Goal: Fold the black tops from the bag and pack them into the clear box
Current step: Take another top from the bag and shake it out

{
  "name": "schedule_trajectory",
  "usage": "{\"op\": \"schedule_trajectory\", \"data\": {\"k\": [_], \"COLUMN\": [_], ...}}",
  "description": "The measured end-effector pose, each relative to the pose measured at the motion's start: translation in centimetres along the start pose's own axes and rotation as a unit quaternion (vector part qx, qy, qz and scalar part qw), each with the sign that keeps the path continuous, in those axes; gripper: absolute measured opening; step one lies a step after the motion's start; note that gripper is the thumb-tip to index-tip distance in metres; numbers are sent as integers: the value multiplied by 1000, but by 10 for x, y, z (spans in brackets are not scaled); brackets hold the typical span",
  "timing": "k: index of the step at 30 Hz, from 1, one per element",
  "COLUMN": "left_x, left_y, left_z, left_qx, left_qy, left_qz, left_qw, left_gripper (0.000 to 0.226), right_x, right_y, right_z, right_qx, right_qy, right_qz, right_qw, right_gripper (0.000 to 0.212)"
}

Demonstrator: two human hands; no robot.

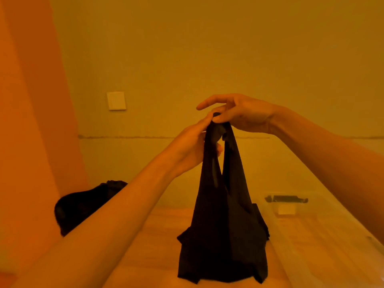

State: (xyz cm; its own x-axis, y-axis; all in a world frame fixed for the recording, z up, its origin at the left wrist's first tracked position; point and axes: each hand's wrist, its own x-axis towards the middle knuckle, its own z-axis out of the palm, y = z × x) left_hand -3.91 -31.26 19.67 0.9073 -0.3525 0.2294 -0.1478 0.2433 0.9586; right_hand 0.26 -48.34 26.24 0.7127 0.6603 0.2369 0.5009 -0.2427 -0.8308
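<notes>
1. Black top [224, 235] hangs in the middle of the frame, held up by its two shoulder straps, which are bunched together at the top. Its body spreads wider toward the lower centre.
2. The left hand [187, 148] comes from the lower left and pinches the straps with its fingertips.
3. The right hand [243, 115] comes from the right and grasps the same straps between thumb and a finger, with the forefinger straight above them.
4. Below lies a wooden table [162, 235]; I cannot tell whether the hem touches it.
5. A black bag [83, 206] slumps at the lower left, partly behind the left forearm.
6. The clear box [324, 235] stands at the lower right, with a dark latch [286, 198] on its rim.
7. A wall switch [116, 100] sits left of centre.
</notes>
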Motion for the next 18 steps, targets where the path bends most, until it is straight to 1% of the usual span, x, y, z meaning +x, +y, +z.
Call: {"op": "schedule_trajectory", "data": {"k": [1,2,4,5,6,7,8,10,11,12,14,16,18], "left_x": [2,4,4,3,0,-4,-8,-15,-19,-24,-34,-43,-52], "left_y": [-1,-2,-1,2,5,7,8,10,11,12,14,14,15], "left_z": [5,7,6,4,2,0,-2,-5,-5,-6,-8,-12,-18], "left_qx": [-15,-25,-75,-128,-183,-228,-255,-260,-249,-240,-236,-221,-200], "left_qy": [8,27,76,87,85,73,60,59,70,81,97,109,135], "left_qz": [-6,-10,-25,-37,-43,-43,-39,-27,-21,-14,-5,6,31], "left_qw": [1000,999,994,987,978,970,964,963,966,967,967,969,970], "left_gripper": [25,17,11,10,12,15,17,18,22,25,26,26,18], "right_x": [-7,-17,-46,-65,-84,-103,-120,-136,-137,-135,-126,-116,-110], "right_y": [3,7,20,30,42,54,68,95,107,116,133,149,162], "right_z": [2,4,21,37,58,84,111,159,176,190,209,221,230], "right_qx": [0,-2,-10,-21,-37,-53,-51,-14,-2,5,16,18,15], "right_qy": [28,72,199,259,300,314,308,276,260,252,270,285,276], "right_qz": [-2,-9,-8,14,53,115,182,285,315,323,315,315,306], "right_qw": [1000,997,980,966,952,941,932,918,913,912,910,905,911], "right_gripper": [44,43,34,37,48,59,67,72,71,72,72,60,44]}}
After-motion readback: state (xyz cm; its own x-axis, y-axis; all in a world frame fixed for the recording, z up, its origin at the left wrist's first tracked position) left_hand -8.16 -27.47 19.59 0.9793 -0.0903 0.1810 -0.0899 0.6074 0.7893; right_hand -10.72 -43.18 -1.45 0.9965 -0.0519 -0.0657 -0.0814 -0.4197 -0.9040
